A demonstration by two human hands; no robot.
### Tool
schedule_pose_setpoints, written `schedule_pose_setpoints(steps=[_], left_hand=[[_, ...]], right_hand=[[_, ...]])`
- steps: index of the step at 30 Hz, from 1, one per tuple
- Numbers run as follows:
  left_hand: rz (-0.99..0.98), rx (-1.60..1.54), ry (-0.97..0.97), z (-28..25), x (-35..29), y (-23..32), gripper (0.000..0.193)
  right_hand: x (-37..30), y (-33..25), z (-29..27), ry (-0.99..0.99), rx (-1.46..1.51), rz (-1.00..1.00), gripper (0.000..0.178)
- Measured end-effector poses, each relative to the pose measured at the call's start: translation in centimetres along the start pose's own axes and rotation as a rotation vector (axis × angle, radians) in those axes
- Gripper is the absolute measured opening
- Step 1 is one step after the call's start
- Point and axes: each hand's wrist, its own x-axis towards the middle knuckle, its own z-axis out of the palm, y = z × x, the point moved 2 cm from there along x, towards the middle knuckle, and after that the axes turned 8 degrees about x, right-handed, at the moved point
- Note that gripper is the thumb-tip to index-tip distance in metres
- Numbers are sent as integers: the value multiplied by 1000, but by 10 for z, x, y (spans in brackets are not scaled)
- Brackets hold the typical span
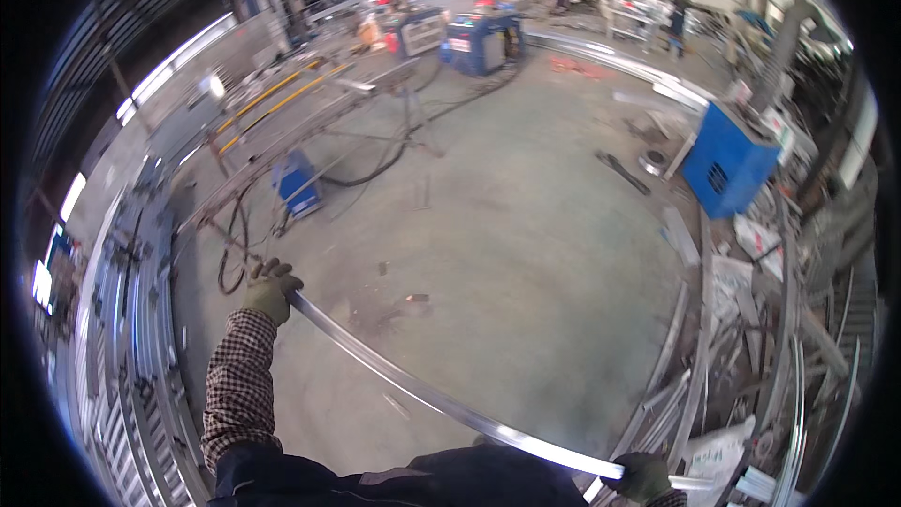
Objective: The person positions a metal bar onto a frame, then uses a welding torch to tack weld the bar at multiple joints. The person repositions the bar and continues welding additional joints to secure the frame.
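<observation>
A long, shiny metal bar (404, 380) slants across in front of my body, from mid-left down to the lower right. My left hand (270, 293), in a green work glove, is closed around its far left end. Close to my body at the lower right, my right hand (643, 477), in a dark glove, is wrapped round the bar. A short length of the bar sticks out past the right hand. The bar is held above the concrete floor. A checked sleeve (239, 376) covers my left forearm.
Long metal profiles are stacked on a rack (131, 338) at the left. A metal frame table (310, 122) and a blue machine (297, 184) with cables stand ahead left. At the right are a blue cabinet (727, 160) and scrap lengths. Another person (677, 17) stands far off.
</observation>
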Motion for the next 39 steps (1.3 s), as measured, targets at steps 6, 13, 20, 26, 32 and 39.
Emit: schedule_pose_setpoints(steps=[6, 13, 20, 26, 32, 39], left_hand=[[-516, -696, 857, 106, -31, -92, 72], [-546, -1710, 243, 297, -46, 29, 41], [-1213, -2357, -380, 324, -141, 147, 53], [-1419, -2586, 65, 335, -109, 61, 64], [-1377, -2514, 474, 404, -71, -80, 70], [-1636, -2573, 659, 464, -61, -278, 65]], right_hand=[[117, -135, 8, -12, 111, -242, 38], [274, -238, 29, -304, -87, -309, 41], [439, -413, 74, -630, -451, -419, 61], [540, -611, 154, -822, -557, -698, 62], [564, -798, 288, -917, -622, -991, 62], [579, -1001, 376, -978, -617, -1035, 62]])
